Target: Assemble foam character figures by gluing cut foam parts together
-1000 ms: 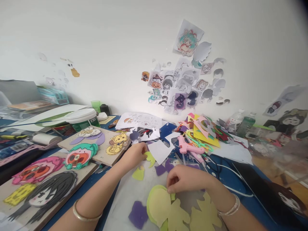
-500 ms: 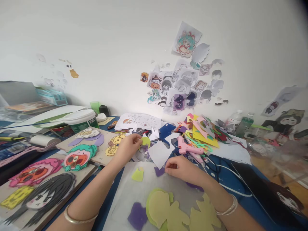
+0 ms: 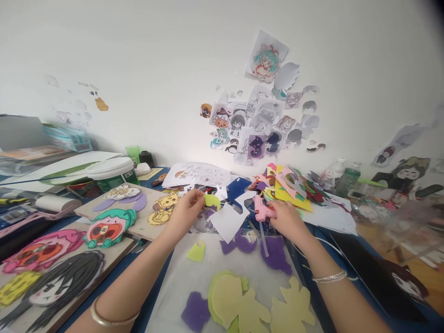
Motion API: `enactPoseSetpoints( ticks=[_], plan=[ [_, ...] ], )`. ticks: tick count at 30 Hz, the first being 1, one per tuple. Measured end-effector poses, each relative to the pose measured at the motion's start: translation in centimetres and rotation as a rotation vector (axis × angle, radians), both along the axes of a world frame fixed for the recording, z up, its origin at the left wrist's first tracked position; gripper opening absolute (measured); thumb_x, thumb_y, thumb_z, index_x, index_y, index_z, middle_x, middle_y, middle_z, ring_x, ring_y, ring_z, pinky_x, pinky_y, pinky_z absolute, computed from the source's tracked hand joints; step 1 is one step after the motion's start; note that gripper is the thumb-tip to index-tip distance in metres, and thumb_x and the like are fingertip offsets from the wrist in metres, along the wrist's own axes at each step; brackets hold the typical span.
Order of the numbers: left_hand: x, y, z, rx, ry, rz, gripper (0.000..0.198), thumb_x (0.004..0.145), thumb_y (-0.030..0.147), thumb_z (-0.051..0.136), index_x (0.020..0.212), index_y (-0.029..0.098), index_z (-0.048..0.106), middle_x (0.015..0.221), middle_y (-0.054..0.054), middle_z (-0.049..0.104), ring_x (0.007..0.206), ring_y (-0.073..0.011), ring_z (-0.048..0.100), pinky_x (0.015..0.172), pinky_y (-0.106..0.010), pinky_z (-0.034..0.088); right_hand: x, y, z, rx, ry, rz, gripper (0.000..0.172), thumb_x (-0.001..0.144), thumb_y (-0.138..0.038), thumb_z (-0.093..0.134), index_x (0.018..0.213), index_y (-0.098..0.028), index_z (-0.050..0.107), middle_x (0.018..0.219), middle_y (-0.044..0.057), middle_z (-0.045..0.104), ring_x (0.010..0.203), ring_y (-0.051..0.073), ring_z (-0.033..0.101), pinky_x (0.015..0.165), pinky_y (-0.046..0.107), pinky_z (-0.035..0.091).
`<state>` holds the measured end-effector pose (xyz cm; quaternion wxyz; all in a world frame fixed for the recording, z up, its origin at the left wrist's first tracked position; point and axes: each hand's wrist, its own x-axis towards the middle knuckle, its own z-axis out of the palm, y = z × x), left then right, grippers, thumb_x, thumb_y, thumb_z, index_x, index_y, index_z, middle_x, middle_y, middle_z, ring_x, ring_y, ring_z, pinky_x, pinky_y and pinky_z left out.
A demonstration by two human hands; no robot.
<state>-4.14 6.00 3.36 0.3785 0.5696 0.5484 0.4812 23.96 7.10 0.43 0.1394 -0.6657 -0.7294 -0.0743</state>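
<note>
My left hand point(image 3: 189, 208) pinches a lime-green cut-out piece point(image 3: 212, 200) above the desk, to the right of the fingertips. A pink glue gun point(image 3: 262, 209) is in the grip of my right hand point(image 3: 286, 219); its far fingers are partly hidden. From the gun a clear glue stick point(image 3: 264, 239) points down toward a purple cut-out point(image 3: 276, 255). On the pale work sheet point(image 3: 180, 282) lie a small lime-green piece point(image 3: 196, 251), a purple piece point(image 3: 195, 311) and beige figure-shaped cut-outs point(image 3: 252, 307) over a larger green one.
Boards with painted character cut-outs point(image 3: 55, 284) lie at left, near a white-lidded tub point(image 3: 111, 170). White paper scraps point(image 3: 227, 222) and a pile of coloured sheets point(image 3: 291, 187) are behind. Cables point(image 3: 328, 245), a black panel point(image 3: 371, 273) and bottles point(image 3: 348, 180) stand or lie at right.
My right hand has moved up and right from beside the purple pieces and taken hold of the glue gun, which has turned. My left hand still holds the green piece in about the same spot.
</note>
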Motion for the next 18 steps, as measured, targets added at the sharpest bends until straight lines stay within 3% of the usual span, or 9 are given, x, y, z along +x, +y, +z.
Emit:
enactPoseSetpoints(
  ticks=[5, 9, 12, 18],
  plan=[
    [0.9, -0.2, -0.3, -0.192, -0.268, -0.069, 0.014, 0.077, 0.027, 0.053, 0.088, 0.018, 0.052, 0.065, 0.0, 0.057, 0.058, -0.0134, 0.055, 0.051, -0.025, 0.049, 0.3, 1.1, -1.4, -0.006, -0.048, 0.024, 0.041, 0.067, -0.014, 0.052, 0.107, -0.017, 0.061, 0.105, 0.01, 0.062, 0.096, 0.027, 0.049, 0.077, 0.034, 0.034],
    [1.2, -0.5, -0.5, -0.312, -0.463, -0.144, 0.012, 0.08, 0.022, 0.05, 0.091, 0.017, 0.053, 0.071, -0.001, 0.056, 0.053, -0.0091, 0.052, 0.047, -0.021, 0.045, 0.3, 1.3, -1.3, 0.032, -0.052, 0.032, 0.032, 0.071, -0.02, 0.051, 0.101, -0.018, 0.064, 0.1, 0.01, 0.062, 0.096, 0.025, 0.05, 0.077, 0.033, 0.034],
    [1.2, -0.5, -0.6, -0.392, -0.594, -0.185, 0.006, 0.082, 0.021, 0.047, 0.084, 0.017, 0.05, 0.064, 0.002, 0.049, 0.049, -0.0074, 0.048, 0.044, -0.018, 0.04, 0.5, 1.1, -1.0, 0.074, -0.039, 0.053, 0.029, 0.074, -0.024, 0.05, 0.1, -0.018, 0.063, 0.098, 0.009, 0.062, 0.092, 0.024, 0.052, 0.075, 0.032, 0.035],
    [1.3, -0.8, -0.2, -0.504, -0.811, -0.294, 0.033, 0.082, 0.049, 0.045, 0.075, 0.017, 0.047, 0.056, 0.005, 0.039, 0.044, -0.0061, 0.039, 0.04, -0.017, 0.034, 0.6, 0.3, 0.1, 0.211, 0.053, 0.099, 0.036, 0.074, -0.031, 0.052, 0.105, -0.015, 0.061, 0.1, 0.011, 0.063, 0.093, 0.026, 0.053, 0.078, 0.034, 0.038]
  ],
)
